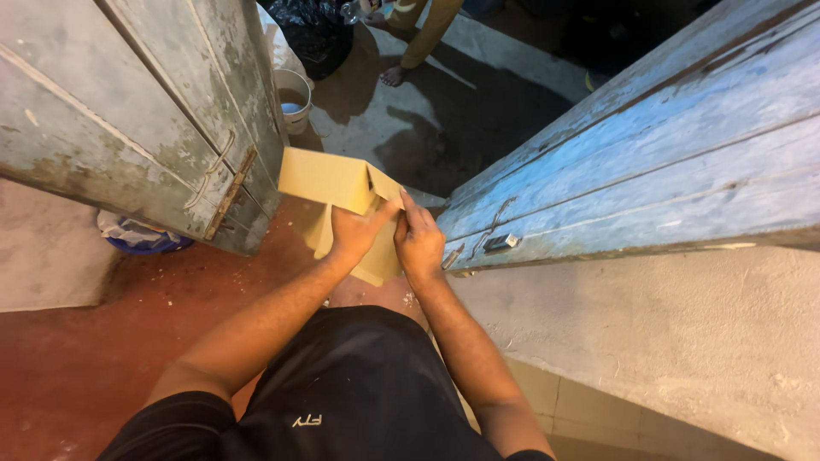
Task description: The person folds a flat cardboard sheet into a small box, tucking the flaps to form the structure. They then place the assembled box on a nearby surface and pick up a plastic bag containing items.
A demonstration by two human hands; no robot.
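between weathered grey-green [154,111] and blue wooden doors [649,145], over red floor [77,341], we grip a tan folded cardboard box [329,183]: left hand [354,235] and right hand [418,243] both closed on its near edge.

Both bare forearms reached forward and away from the torso, converging toward the cardboard box [342,192], the one landmark here. The left hand [357,232] sat under the box's near right corner, palm turned inward, its thumb raised along the edge and fingers curled beneath in a closed grip. The right hand [418,243] lay just right of that same corner, touching the left hand, its fingers extended upward and pressed against the box's side flap. Both wrists were nearly straight, elbows bent and spread apart.
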